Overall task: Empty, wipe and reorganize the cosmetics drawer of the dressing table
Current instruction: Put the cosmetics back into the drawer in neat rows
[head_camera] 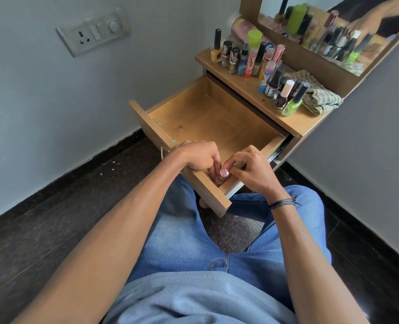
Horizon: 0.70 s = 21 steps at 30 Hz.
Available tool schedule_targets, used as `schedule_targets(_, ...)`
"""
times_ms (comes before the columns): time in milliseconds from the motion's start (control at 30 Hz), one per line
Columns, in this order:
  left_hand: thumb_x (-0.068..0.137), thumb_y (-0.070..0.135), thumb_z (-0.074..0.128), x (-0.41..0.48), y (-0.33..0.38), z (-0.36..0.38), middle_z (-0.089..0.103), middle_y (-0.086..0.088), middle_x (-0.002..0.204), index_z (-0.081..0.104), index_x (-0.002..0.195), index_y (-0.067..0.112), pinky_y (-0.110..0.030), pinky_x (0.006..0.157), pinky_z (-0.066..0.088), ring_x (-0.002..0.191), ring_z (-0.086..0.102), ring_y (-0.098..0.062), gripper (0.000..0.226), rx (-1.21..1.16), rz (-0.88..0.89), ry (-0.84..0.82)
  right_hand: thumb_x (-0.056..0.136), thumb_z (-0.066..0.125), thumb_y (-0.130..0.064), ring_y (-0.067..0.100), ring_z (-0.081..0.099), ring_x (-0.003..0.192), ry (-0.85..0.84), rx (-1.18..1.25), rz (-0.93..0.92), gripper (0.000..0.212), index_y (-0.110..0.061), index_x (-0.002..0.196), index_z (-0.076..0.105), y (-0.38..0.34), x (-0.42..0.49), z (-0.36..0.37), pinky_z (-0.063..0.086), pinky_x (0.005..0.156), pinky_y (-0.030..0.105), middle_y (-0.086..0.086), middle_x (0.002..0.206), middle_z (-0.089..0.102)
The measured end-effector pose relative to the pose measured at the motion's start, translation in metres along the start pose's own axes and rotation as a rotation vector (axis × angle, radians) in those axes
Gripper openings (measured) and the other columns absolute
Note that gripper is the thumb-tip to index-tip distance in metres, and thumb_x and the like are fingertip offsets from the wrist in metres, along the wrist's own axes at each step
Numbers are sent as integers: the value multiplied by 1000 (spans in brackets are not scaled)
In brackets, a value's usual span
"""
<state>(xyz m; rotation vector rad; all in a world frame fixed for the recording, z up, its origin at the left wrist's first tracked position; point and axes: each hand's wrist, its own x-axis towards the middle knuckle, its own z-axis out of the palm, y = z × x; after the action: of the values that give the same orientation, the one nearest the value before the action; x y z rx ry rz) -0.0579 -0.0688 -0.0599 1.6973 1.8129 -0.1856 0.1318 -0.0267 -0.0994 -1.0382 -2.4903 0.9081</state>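
Observation:
The wooden drawer (207, 118) of the dressing table stands pulled out, its floor bare except at the near corner. There a small pink-capped bottle (223, 175) stands upright against the drawer front. My left hand (197, 155) rests over the front panel with its fingers curled down beside the bottle. My right hand (247, 168) pinches the bottle's cap with fingertips. Several cosmetic bottles (252, 59) stand in a row on the tabletop (240, 87), with a bright green nail polish (291, 105) at the near end.
A folded checked cloth (320, 97) lies on the tabletop beside the bottles. A mirror (329, 31) rises behind them. A switchboard (93, 31) is on the left wall. My legs in blue jeans sit under the drawer on a dark floor.

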Motion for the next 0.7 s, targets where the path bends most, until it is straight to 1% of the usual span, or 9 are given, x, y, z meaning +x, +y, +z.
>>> schedule_targets(100,88,15,48,2,-1,-1,69,35,77,75,87,48,-28,67,38,82,53,15,43,-9,15,-35,88,72,-14,3,43,87,11,13,-11,16,-29,84,77,1,0,1,38,71,19,-23,82,47)
schedule_targets(200,92,18,50,7,-4,-1,69,35,78,75,88,48,-28,67,38,85,54,14,39,-26,24,-56,87,73,-14,3,44,88,15,21,-19,18,-31,83,76,3,0,1,38,71,19,-22,82,49)
schedule_targets(300,92,21,52,10,-5,0,69,35,78,75,90,49,-27,67,37,86,55,12,36,-19,33,-60,88,70,-12,2,47,91,47,46,-6,20,-29,81,75,4,1,3,43,73,23,-23,81,52)
schedule_targets(367,92,30,57,11,-5,1,71,29,81,74,90,53,-29,67,37,89,60,0,28,-10,17,-27,89,65,-7,2,51,92,110,107,19,22,-26,81,75,3,1,3,44,74,21,-23,80,57)
schedule_targets(400,91,34,58,11,-5,2,71,25,85,73,90,56,-31,69,39,91,61,-7,26,-14,-4,14,89,63,-5,2,53,93,157,139,30,23,-25,82,75,4,2,2,43,74,18,-23,81,61)
schedule_targets(467,90,29,54,13,-5,6,69,22,96,71,91,57,-35,77,41,97,61,-16,32,-50,-50,126,88,62,-1,5,58,93,292,179,43,24,-20,88,76,4,4,-6,44,75,18,-19,89,67)
schedule_targets(567,94,24,53,18,-7,13,70,27,102,73,92,48,-36,81,36,100,61,-12,31,-98,-78,240,85,60,7,11,64,86,616,228,74,26,-15,94,72,6,9,-28,53,76,22,-4,98,68)
schedule_targets(633,94,25,57,21,-7,16,70,29,96,72,94,45,-35,81,32,97,60,-6,26,-111,-87,270,86,61,2,7,64,81,836,249,143,22,-15,98,67,9,16,-49,54,73,19,-4,102,62)
schedule_targets(700,94,25,60,23,-8,18,70,30,92,71,97,44,-35,81,30,96,60,-5,23,-122,-98,284,87,68,-6,4,63,82,960,272,226,22,-14,107,63,16,26,-70,53,75,19,-6,105,56)
